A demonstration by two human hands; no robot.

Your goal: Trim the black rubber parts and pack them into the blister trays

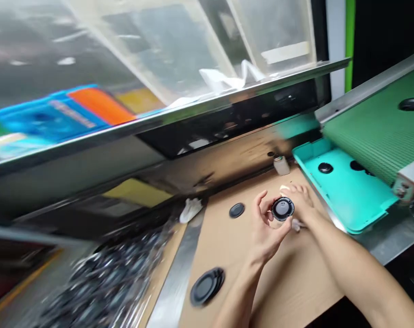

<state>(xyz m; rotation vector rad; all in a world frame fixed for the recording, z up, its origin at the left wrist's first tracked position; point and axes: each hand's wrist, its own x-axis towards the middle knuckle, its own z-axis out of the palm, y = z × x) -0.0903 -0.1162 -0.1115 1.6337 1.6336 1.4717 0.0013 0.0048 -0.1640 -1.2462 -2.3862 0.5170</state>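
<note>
My left hand [266, 232] grips a round black plastic part [282, 208] by its rim, between thumb and fingers. The part's face, with a raised ring and a lighter centre, is turned toward me. Just behind and to the right of it is my right hand [301, 202], its fingers curled around a crumpled white cloth [296, 225]. The right hand's inner side is partly hidden. A single black disc [236, 210] lies on the cardboard [224, 241] left of my hands. Closer to me, a short leaning stack of black discs [207, 286] rests on the same cardboard.
At right, a turquoise tray [355, 223] holds black round parts beside a green conveyor belt [374, 127] carrying another. A small white bottle [281, 165] stands behind my hands. Bagged black parts [107, 273] sit at left, near a crumpled white cloth [191, 210]. A metal shelf edge [193, 107] crosses above.
</note>
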